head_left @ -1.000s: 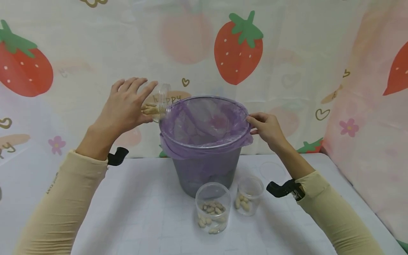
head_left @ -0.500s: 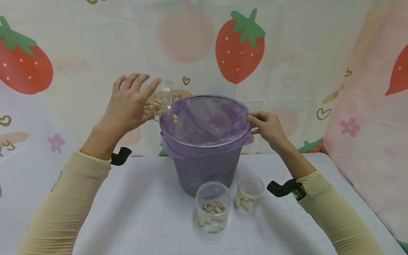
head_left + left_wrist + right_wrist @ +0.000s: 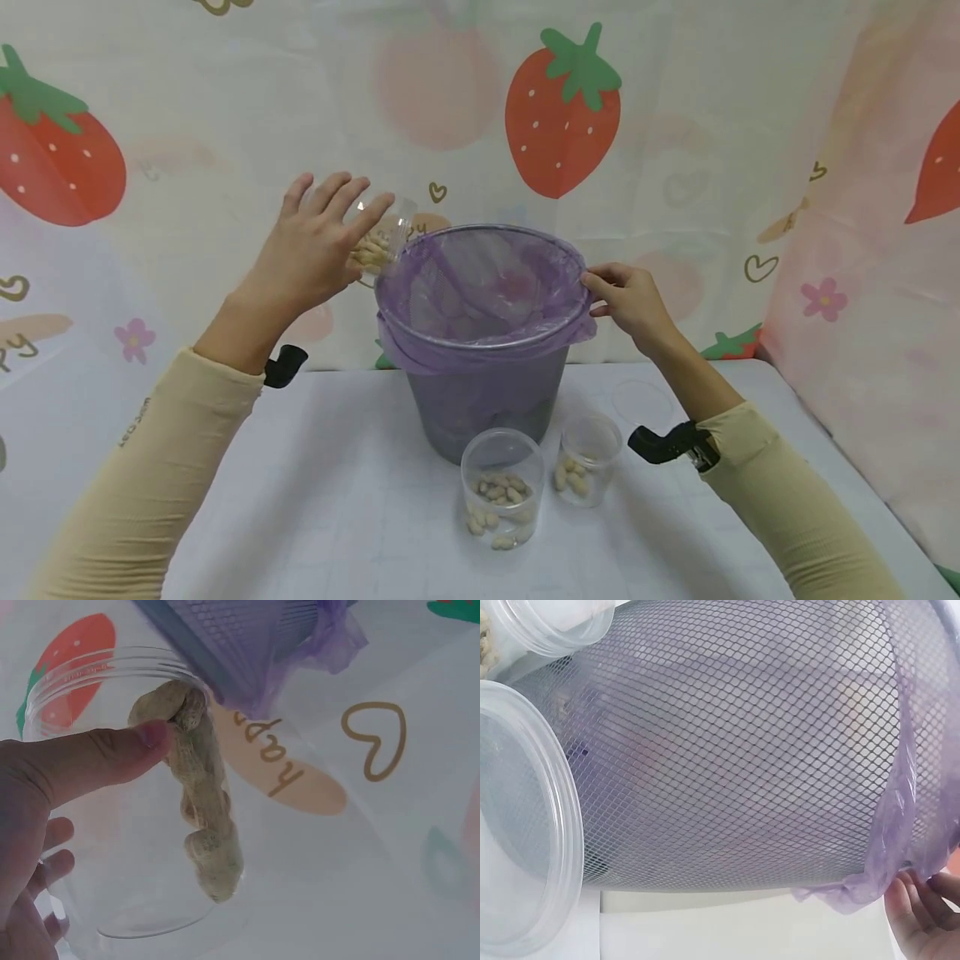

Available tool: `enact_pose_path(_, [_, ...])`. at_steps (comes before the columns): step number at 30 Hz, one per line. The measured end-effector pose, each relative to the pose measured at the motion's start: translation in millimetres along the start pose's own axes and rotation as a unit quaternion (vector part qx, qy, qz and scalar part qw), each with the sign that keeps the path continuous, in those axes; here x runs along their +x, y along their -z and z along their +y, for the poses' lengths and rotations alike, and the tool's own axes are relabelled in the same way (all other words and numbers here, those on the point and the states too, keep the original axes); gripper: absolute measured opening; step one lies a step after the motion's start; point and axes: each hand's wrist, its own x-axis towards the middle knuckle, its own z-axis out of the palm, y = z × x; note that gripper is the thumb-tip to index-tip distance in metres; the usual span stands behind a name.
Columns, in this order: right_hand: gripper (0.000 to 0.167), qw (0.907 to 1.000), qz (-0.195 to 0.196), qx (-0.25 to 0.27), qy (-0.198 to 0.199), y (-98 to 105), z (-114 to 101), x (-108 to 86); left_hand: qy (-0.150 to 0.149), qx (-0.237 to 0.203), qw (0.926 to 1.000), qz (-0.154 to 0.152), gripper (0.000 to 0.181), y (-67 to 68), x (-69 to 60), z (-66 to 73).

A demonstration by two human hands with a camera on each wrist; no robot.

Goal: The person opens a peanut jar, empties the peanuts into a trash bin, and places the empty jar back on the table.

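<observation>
My left hand (image 3: 311, 250) grips a clear jar (image 3: 127, 847) tipped on its side, its mouth at the left rim of a mesh bin (image 3: 491, 408). Peanuts (image 3: 202, 795) lie along the jar's lower wall; in the left wrist view my thumb is across the jar near its mouth. A purple bag (image 3: 487, 358) lines the bin and folds over its rim. On the rim's right side my right hand (image 3: 630, 302) pinches the bag edge between thumb and fingers; the right wrist view shows these fingers (image 3: 911, 904) at the bag.
In front of the bin stand a larger clear cup (image 3: 502, 467) and a smaller one (image 3: 590, 458), both with peanuts inside. A clear round lid (image 3: 643, 403) lies on the white table (image 3: 337, 500) to the right. Behind hangs a strawberry-print cloth (image 3: 712, 108).
My left hand has moved slightly right with the jar, whose mouth tilts more downward. A peanut seen falling half a second ago is out of sight. My right hand stays at the rim.
</observation>
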Motion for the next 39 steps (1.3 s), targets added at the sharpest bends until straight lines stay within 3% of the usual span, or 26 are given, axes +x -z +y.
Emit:
enact_pose_path(6, [0.04, 1.0, 0.0, 0.001, -0.002, -1, 0, 1.0, -0.018, 0.025, 0.9995, 0.011, 0.089, -2.9, -0.2, -1.6])
enact_pose_path(16, [0.039, 1.0, 0.002, 0.003, -0.003, -2, 0, 3.2, 0.019, 0.012, 0.9998, -0.002, 0.096, 1.3, 3.9, -1.0])
enact_pose_path(20, [0.039, 1.0, 0.004, 0.007, -0.002, -3, -1, 3.9, 0.01, 0.027, 0.9996, 0.006, 0.092, 2.7, 6.3, -2.1])
enact_pose_path(29, [0.039, 1.0, 0.005, 0.0, 0.0, -4, -1, 2.7, 0.018, 0.019, 0.9994, -0.022, 0.098, 13.0, 6.5, -5.2])
enact_pose_path(39, [0.038, 0.9999, 0.006, 0.011, 0.002, -5, -2, 4.0, 0.017, 0.021, 0.9985, -0.047, 0.097, 9.1, 6.6, 0.7])
